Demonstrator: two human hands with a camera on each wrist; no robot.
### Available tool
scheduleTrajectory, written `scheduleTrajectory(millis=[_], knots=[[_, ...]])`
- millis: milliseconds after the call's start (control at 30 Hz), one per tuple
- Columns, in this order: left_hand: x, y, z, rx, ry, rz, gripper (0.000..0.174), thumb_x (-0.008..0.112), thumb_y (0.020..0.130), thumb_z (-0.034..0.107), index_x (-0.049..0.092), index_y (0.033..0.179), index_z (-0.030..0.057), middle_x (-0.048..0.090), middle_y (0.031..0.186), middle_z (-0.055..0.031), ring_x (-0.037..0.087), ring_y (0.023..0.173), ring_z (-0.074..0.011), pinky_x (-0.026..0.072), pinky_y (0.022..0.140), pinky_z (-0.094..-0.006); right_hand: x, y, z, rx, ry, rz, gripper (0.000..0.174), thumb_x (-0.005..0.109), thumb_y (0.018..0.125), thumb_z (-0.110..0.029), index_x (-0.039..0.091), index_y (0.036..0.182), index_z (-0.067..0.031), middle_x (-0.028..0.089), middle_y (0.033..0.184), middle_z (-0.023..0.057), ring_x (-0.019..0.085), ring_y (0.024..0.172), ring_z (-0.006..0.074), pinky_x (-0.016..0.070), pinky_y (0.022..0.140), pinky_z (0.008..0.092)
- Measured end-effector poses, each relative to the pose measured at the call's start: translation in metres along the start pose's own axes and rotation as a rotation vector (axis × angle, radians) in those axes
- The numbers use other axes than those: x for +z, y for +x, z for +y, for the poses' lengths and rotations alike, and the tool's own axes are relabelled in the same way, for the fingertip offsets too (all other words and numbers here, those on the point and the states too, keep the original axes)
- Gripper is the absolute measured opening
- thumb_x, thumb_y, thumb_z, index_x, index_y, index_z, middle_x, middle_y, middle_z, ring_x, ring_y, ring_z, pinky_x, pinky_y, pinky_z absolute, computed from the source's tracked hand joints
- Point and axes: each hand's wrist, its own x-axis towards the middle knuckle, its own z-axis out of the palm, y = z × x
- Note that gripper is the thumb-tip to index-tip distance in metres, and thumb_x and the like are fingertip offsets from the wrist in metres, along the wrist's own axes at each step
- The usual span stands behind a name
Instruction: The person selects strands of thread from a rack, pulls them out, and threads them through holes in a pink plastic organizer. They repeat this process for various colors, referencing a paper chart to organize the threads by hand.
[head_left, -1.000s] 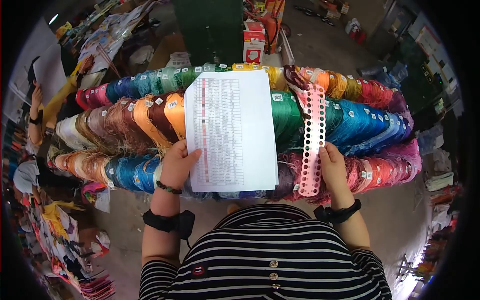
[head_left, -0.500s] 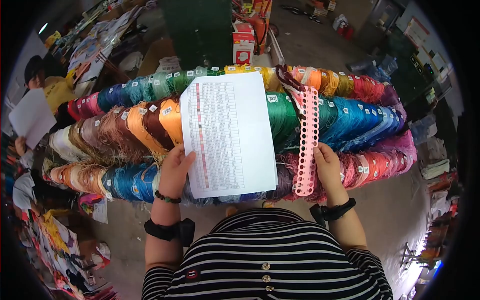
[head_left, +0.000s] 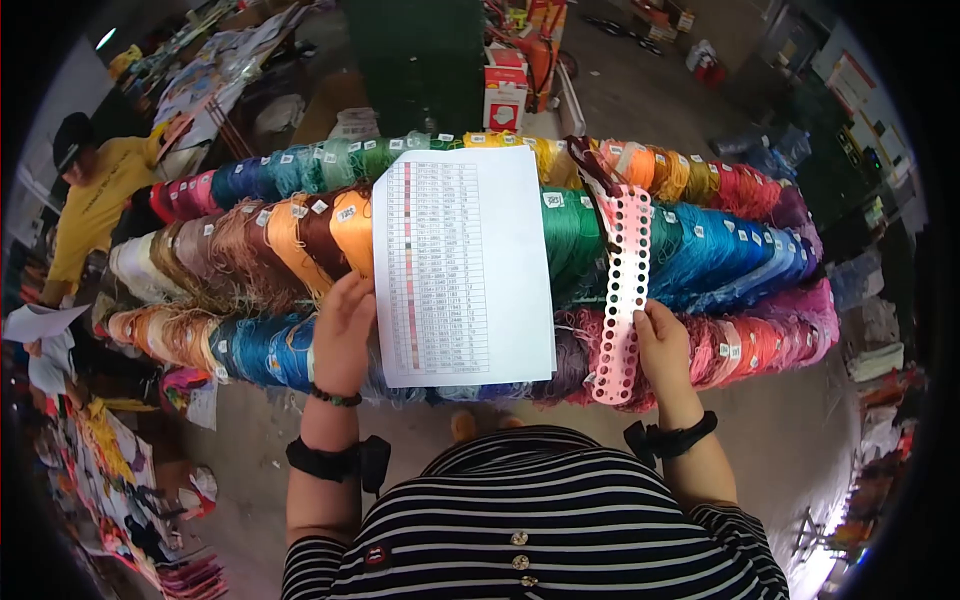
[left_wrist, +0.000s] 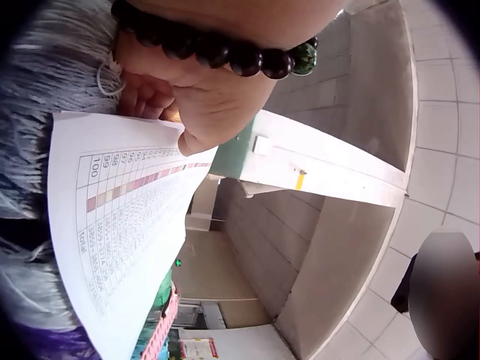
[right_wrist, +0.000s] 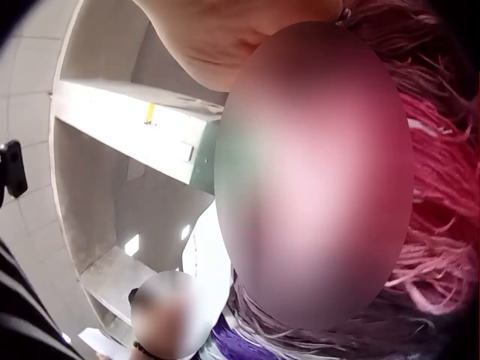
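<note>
White printed sheets (head_left: 515, 270), with a table of numbers and a strip of colour swatches, lie over the middle of the thread rows. At their left edge is my left hand (head_left: 345, 325), its fingers loosely bent and its thumb off the printed face in the head view. The left wrist view shows the thumb (left_wrist: 199, 139) right at the paper's edge. My right hand (head_left: 662, 345) pinches the right edge of a long pink thread card (head_left: 622, 300), punched with rows of holes. Dark red and pale threads (head_left: 592, 170) hang at the card's top end. A blur covers much of the right wrist view.
Three rows of labelled, coloured thread skeins (head_left: 740, 250) run across in front of me. Beyond them stand a red and white box (head_left: 505, 95) and a fire extinguisher (head_left: 541, 70). Another person (head_left: 105, 190) in a yellow top is at the left, near loose paper (head_left: 40, 320).
My left thumb has come off the printed sheets and its fingers have loosened at the edge. The right hand keeps hold of the pink card. The other person has leaned into view, lowering a paper.
</note>
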Motion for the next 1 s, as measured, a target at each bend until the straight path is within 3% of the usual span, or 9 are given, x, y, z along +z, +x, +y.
scheduleTrajectory(millis=[67, 233, 400, 600, 667, 700, 800, 867, 1000], knots=[[-0.004, -0.020, 0.011, 0.147, 0.028, 0.143, 0.038, 0.053, 0.094, 0.007, 0.044, 0.130, -0.0031, 0.056, 0.123, -0.0147, 0.055, 0.111, -0.0184, 0.0452, 0.091, -0.0280, -0.004, 0.001, 0.005, 0.026, -0.077, -0.001, 0.024, 0.058, 0.091, -0.014, 0.062, 0.111, 0.0000, 0.064, 0.075, 0.0033, 0.056, 0.067, 0.0101, 0.0461, 0.064, 0.0257], [-0.034, -0.101, 0.035, 0.066, 0.075, 0.555, 0.035, 0.053, 0.095, 0.014, 0.050, 0.128, 0.0012, 0.057, 0.125, -0.0127, 0.056, 0.111, -0.0189, 0.0451, 0.091, -0.0290, -0.025, 0.020, 0.011, -0.147, 0.112, -0.049, 0.051, 0.062, 0.087, -0.008, 0.044, 0.134, 0.0003, 0.059, 0.110, 0.0106, 0.055, 0.080, 0.0111, 0.0470, 0.068, 0.0245], [-0.109, -0.236, 0.022, -0.038, 0.124, 0.966, 0.039, 0.054, 0.095, 0.026, 0.051, 0.129, 0.0058, 0.056, 0.128, -0.0089, 0.056, 0.109, -0.0195, 0.0439, 0.089, -0.0303, -0.053, 0.058, -0.044, -0.356, 0.209, -0.282, 0.023, 0.061, 0.090, -0.011, 0.062, 0.110, -0.0014, 0.064, 0.094, 0.0054, 0.058, 0.080, 0.0108, 0.0451, 0.068, 0.0236], [-0.180, -0.456, 0.031, -0.067, 0.141, 1.298, 0.043, 0.048, 0.097, 0.026, 0.045, 0.137, 0.0084, 0.048, 0.138, -0.0088, 0.052, 0.116, -0.0214, 0.0404, 0.095, -0.0305, -0.009, 0.072, -0.171, -0.797, 0.053, -0.813, 0.016, 0.061, 0.090, -0.011, 0.065, 0.100, 0.0012, 0.067, 0.085, 0.0093, 0.063, 0.077, 0.0149, 0.0488, 0.070, 0.0266], [-0.168, -0.498, 0.040, -0.017, 0.057, 1.482, 0.045, 0.048, 0.097, 0.027, 0.043, 0.137, 0.0065, 0.047, 0.139, -0.0103, 0.050, 0.120, -0.0228, 0.0378, 0.099, -0.0326, 0.026, 0.044, -0.210, -0.956, 0.147, -0.878, 0.016, 0.062, 0.089, -0.012, 0.066, 0.098, 0.0012, 0.067, 0.085, 0.0100, 0.063, 0.076, 0.0161, 0.0488, 0.068, 0.0274], [-0.148, -0.501, 0.045, 0.101, 0.195, 1.578, 0.041, 0.051, 0.095, 0.021, 0.049, 0.130, 0.0016, 0.056, 0.124, -0.0135, 0.056, 0.106, -0.0230, 0.0485, 0.087, -0.0322, 0.046, 0.024, -0.227, -1.008, 0.186, -0.964, 0.016, 0.063, 0.089, -0.012, 0.066, 0.098, 0.0006, 0.067, 0.084, 0.0100, 0.062, 0.074, 0.0157, 0.0487, 0.068, 0.0283], [-0.123, -0.542, 0.054, 0.050, 0.276, 1.630, 0.039, 0.055, 0.089, 0.017, 0.053, 0.124, -0.0002, 0.059, 0.114, -0.0110, 0.060, 0.094, -0.0199, 0.0512, 0.078, -0.0309, 0.096, -0.059, -0.284, -1.083, 0.103, -1.291, 0.017, 0.062, 0.090, -0.013, 0.067, 0.099, 0.0003, 0.068, 0.083, 0.0080, 0.062, 0.076, 0.0114, 0.0485, 0.067, 0.0260], [-0.122, -0.583, 0.054, 0.001, 0.196, 1.710, 0.030, 0.057, 0.087, 0.016, 0.061, 0.114, 0.0026, 0.064, 0.096, -0.0056, 0.060, 0.080, -0.0129, 0.0489, 0.070, -0.0247, 0.137, -0.138, -0.304, -1.137, 0.295, -1.391, 0.019, 0.064, 0.087, -0.014, 0.068, 0.099, 0.0005, 0.060, 0.064, 0.0046, 0.052, 0.057, 0.0094, 0.0424, 0.054, 0.0262], [-0.116, -0.671, 0.018, 0.090, -0.074, 1.974, 0.026, 0.058, 0.092, 0.018, 0.059, 0.115, 0.0055, 0.067, 0.105, -0.0060, 0.062, 0.084, -0.0127, 0.0496, 0.072, -0.0249, 0.209, -0.293, -0.347, -1.038, 0.385, -1.864, 0.021, 0.067, 0.086, -0.007, 0.068, 0.104, 0.0018, 0.059, 0.070, -0.0039, 0.047, 0.061, 0.0023, 0.0389, 0.055, 0.0193]])
